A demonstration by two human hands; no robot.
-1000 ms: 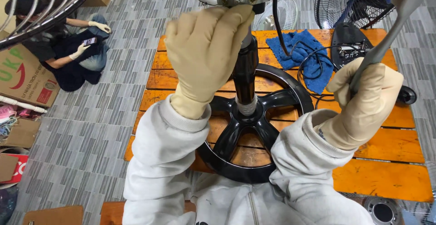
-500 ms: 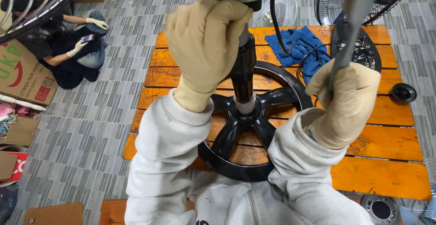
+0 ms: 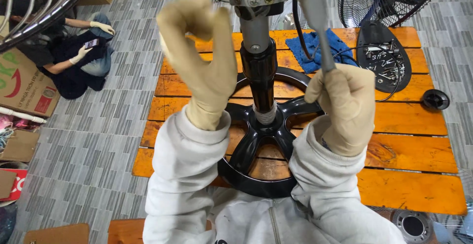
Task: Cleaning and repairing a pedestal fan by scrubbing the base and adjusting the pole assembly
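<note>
1. The fan stand (image 3: 261,126) stood upright on the orange slatted tabletop (image 3: 409,150), near its front edge, with its round black spoked base (image 3: 256,175) just in front of the person's chest.
2. The black pole (image 3: 260,76) rose from the hub to a grey neck and bracket at the top of the frame.
3. The left hand (image 3: 199,59), in a tan glove, was raised beside the pole with fingers curled but loose, gripping nothing visible and not touching the pole.
4. The right hand (image 3: 345,106), also gloved, was closed around a grey-handled tool (image 3: 318,22), probably a screwdriver, pointing up.
5. Judgement: the base looked like heavy, rigid cast metal with a smooth, somewhat slippery finish; the pole was stiff. The best hold seemed to be the pole above the hub, or a spoke.
6. A blue cloth (image 3: 315,47), a black cover plate (image 3: 384,62) and a small black cap (image 3: 436,98) lay toward the far right corner.
</note>
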